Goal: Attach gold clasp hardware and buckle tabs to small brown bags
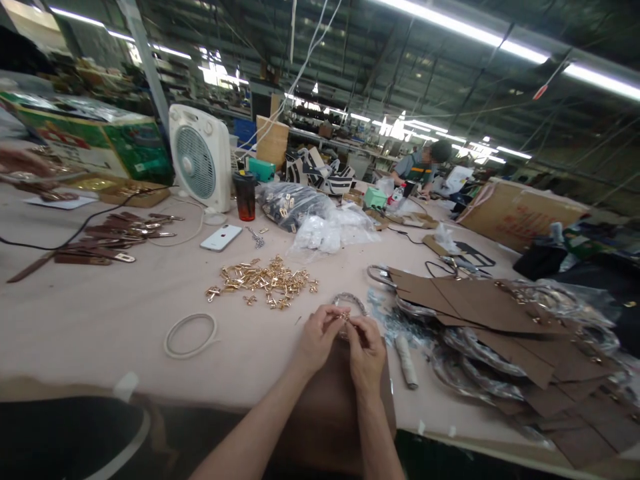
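Observation:
My left hand (320, 337) and my right hand (366, 343) meet at the top edge of a brown bag panel (330, 423). Fingertips of both are pinched around a small gold metal fitting (344, 316), mostly covered by the fingers. A plastic-wrapped handle (353, 298) loops up just behind them. Ahead and to the left lies a loose pile of gold metal fittings (270, 277). A roll of thin white tape (190, 335) rests left of my hands, and a grey wrapped rod (406, 362) lies to the right.
Stacked brown panels with wrapped handles (500, 333) cover the right side. Brown straps (105, 243), a phone (221, 237), a white fan (197, 160), a dark cup (245, 197) and plastic bags (320, 230) stand farther back. A co-worker (423, 167) sits across; another person's hand (25, 163) is far left.

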`<act>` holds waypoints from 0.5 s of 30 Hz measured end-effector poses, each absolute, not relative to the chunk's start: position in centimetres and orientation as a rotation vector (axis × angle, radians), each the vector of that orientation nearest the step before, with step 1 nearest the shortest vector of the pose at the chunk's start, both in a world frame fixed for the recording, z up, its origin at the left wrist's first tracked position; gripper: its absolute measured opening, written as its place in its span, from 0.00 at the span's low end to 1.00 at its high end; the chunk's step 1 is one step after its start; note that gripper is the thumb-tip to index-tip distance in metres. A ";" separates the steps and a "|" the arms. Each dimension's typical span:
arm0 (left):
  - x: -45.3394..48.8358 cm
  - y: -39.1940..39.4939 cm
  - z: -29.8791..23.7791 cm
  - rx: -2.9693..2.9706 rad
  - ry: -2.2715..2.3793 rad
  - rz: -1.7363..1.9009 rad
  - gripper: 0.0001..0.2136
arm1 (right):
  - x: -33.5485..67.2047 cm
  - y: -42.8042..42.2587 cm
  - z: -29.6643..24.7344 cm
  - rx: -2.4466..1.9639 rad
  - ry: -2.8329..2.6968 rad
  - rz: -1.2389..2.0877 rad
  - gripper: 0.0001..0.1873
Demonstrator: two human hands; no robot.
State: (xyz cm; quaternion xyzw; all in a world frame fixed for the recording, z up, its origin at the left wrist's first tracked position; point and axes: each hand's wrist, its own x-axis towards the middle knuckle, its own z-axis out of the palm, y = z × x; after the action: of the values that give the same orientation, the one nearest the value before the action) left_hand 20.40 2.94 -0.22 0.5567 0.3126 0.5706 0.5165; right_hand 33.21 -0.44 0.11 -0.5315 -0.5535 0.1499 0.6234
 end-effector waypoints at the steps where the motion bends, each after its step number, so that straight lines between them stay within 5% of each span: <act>1: 20.3 2.9 -0.1 1.362 0.755 1.371 0.12 | 33.3 -0.4 0.1 -1.225 -1.275 0.327 0.08; 15: 19.8 2.7 0.1 1.507 0.915 1.309 0.12 | 33.4 -1.1 0.5 -1.198 -1.371 0.274 0.04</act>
State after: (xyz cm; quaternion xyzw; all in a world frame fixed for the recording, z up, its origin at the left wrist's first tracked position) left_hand 19.83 2.73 0.12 0.6109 0.3710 0.5306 0.4557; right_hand 33.40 -1.06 0.54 -0.5178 -0.5928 0.1187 0.6053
